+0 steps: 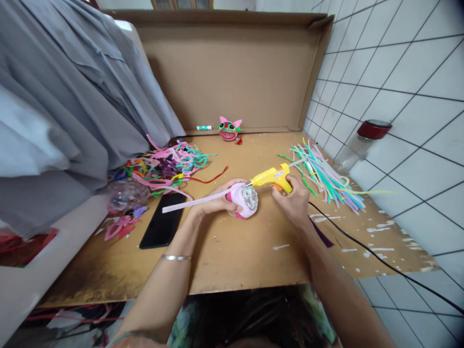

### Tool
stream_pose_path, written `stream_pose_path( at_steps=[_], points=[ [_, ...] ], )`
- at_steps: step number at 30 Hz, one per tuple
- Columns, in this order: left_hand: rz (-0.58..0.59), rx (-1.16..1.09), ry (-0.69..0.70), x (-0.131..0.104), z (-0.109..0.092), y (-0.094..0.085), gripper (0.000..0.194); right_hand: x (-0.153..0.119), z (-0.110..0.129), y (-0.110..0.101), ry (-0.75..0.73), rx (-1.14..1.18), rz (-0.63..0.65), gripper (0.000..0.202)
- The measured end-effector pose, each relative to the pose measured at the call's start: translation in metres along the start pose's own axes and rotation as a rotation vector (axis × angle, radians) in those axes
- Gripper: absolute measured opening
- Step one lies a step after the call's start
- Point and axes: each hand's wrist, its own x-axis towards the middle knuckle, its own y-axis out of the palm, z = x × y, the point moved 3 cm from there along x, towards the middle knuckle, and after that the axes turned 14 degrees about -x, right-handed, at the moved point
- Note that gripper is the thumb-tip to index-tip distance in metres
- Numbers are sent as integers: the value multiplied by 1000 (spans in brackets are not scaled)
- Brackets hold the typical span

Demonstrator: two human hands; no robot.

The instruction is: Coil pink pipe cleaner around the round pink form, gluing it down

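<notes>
My left hand [219, 200] is wrapped round a small round piece [237, 199] wound with pink pipe cleaner, its grey, mottled end turned to the right. A pale pink strip [194, 201] runs from the piece leftward over my left hand and wrist. My right hand [293, 199] grips a yellow glue gun [270, 177] by its handle. The gun's metal nozzle points left and is at the upper edge of the piece; whether it touches cannot be made out. A clear glue stick comes out of the gun's back.
A black phone [163, 220] lies left of my left forearm, near tangled pipe cleaners [174, 162]. Straight pipe cleaners [326, 176] lie at the right, with a black cord [362, 247] before them. A pink-eared figure [229, 129] and a marker [204, 128] stand at the cardboard's foot.
</notes>
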Motion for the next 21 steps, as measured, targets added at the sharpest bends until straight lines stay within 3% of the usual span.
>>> stream_pose_path(
  at_steps=[21],
  points=[
    [-43,-75,-42,-2,-11,10,82,-1,1,0,-87,16,13,23]
  ],
)
